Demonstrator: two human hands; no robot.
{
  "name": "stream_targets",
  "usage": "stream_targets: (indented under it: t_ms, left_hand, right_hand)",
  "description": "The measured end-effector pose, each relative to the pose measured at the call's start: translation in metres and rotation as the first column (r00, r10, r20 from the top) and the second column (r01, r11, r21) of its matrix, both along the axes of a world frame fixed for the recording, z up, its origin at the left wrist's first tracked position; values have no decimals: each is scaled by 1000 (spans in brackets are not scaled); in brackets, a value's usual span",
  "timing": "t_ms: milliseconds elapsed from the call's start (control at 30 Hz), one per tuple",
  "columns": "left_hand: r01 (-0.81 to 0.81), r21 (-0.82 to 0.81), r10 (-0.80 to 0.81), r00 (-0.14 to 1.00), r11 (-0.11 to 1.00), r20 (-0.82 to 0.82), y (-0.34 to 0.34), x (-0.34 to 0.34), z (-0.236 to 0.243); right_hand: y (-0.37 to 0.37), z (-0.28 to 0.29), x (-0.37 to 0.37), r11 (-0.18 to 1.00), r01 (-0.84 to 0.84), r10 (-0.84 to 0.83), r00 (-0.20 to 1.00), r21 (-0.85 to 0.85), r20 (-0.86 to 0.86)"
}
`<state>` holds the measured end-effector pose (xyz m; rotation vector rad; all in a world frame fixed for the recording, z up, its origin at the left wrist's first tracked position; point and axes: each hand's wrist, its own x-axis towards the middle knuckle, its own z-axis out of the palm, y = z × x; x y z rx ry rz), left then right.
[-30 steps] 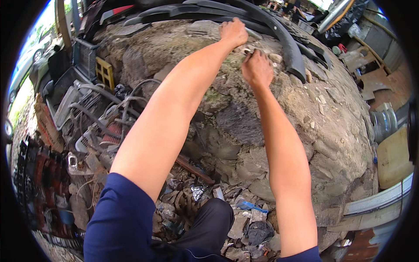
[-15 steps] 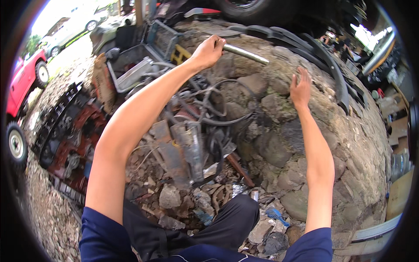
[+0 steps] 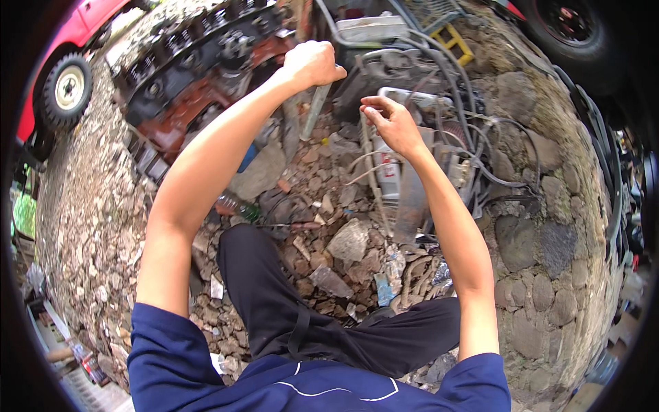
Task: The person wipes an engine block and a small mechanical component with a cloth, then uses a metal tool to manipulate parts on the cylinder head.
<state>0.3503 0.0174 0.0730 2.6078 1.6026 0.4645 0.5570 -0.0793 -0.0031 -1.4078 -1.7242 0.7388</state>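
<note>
My left hand [image 3: 312,66] is closed round a grey metal rod [image 3: 315,113], which slants downward over the rubble beside the rusty engine part. To its right, my right hand [image 3: 394,126] hovers with fingers loosely bent and apart. Just below its fingertips runs a pale, thin strip [image 3: 375,182]; I see no clear grip on it. Near that hand lie a white plastic container [image 3: 388,177] and a flat, worn metal plate [image 3: 412,206]. The upper end of the rod is hidden in my left fist.
A black and rust-red engine part [image 3: 195,89] lies at the upper left, near a red vehicle's wheel [image 3: 67,89]. Tangled grey hoses [image 3: 473,141] lie by the stone wall [image 3: 542,240] on the right. Broken stones [image 3: 349,240] and a green bottle [image 3: 240,208] are near my knees.
The view has turned left and downward. The rod, still in my left hand, has swung from pointing right to pointing down. My right hand is nearer the left one, its fingers more bent.
</note>
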Motion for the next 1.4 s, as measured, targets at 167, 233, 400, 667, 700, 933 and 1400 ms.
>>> stream_targets:
  t_ms: [167,233,400,667,700,933,1400]
  left_hand:
    - [-148,-264,161,987,953,25,17,-58,-35]
    - [-124,-304,140,990,944,33,20,-64,-47]
    - [-54,-550,198,958,833,207,24,-77,-78]
    - [193,-477,368,418,857,831,-19,-109,-215]
    - [245,-485,404,315,840,859,-39,-109,-219]
    - [40,-731,650,427,681,629,-130,-153,-326]
    - [-134,-848,770,509,512,384,-174,-184,-393]
  right_hand:
    - [25,-20,-89,942,-196,138,966,-271,-221]
    - [27,-33,-117,903,-182,99,970,-390,-223]
    - [36,-61,-141,889,-96,48,992,-448,-118]
    - [-7,-148,-164,938,339,-345,932,-68,-108]
    - [-9,-177,-158,950,308,-309,950,44,32]
    - [-32,-294,-175,960,250,-255,967,-129,-17]
    - [-35,-345,-161,862,497,-503,863,-100,-48]
